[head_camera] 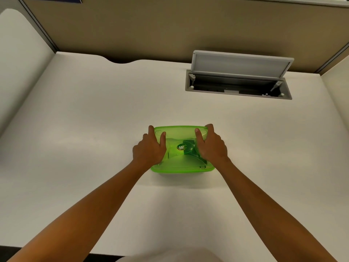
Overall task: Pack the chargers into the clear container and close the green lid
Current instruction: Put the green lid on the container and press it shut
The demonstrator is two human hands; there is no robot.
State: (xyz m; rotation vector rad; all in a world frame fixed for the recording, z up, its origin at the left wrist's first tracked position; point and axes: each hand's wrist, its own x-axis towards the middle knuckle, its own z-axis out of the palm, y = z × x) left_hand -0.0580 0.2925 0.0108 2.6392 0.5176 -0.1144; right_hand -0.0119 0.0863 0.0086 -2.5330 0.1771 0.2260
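1. The green lid (pixel 182 135) lies flat on top of the clear container, which sits on the white desk (pixel 94 110) in front of the person; the container's own walls are almost wholly hidden under the lid.
2. Dark shapes, apparently the chargers (pixel 190 148), show through the translucent lid, and none lie loose on the desk, so the packing step looks done.
3. The left hand (pixel 149 148) rests on the lid's left side, thumb laid on top and fingers curled over the far left edge.
4. The right hand (pixel 211 146) mirrors it on the right side, thumb on top and fingers wrapped round the far right corner.
5. Both hands seem to press down; whether the rim has snapped shut all round cannot be told.
6. What is left, at most, is seating the near edge and letting go.
7. An open cable hatch (pixel 238 80) sits well apart, at the back right of the desk.
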